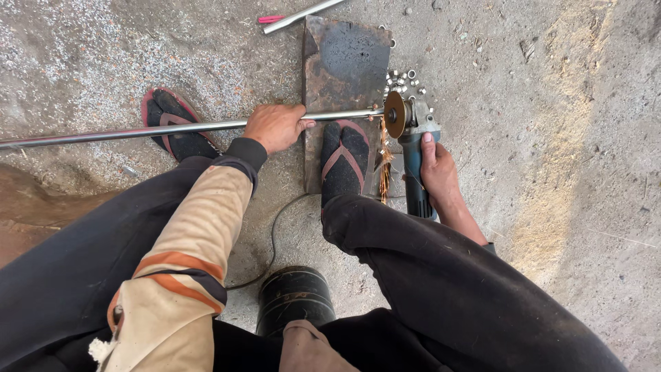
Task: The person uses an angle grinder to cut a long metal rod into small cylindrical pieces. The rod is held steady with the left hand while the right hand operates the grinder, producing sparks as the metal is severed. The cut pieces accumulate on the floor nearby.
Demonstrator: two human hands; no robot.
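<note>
Sparks fly where grinder disc point(394, 114) bites rod point(172, 129) end over rusty plate point(344, 62), L hand point(275, 127) clenched round rod, R hand point(437, 172) wrapped on angle grinder point(415, 158); cut rings point(405, 81) piled beside, most of rod uncut.

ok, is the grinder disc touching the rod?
Touching. In the head view the disc of the grinder sits against the end of the rod, and sparks stream down from that spot.
</note>
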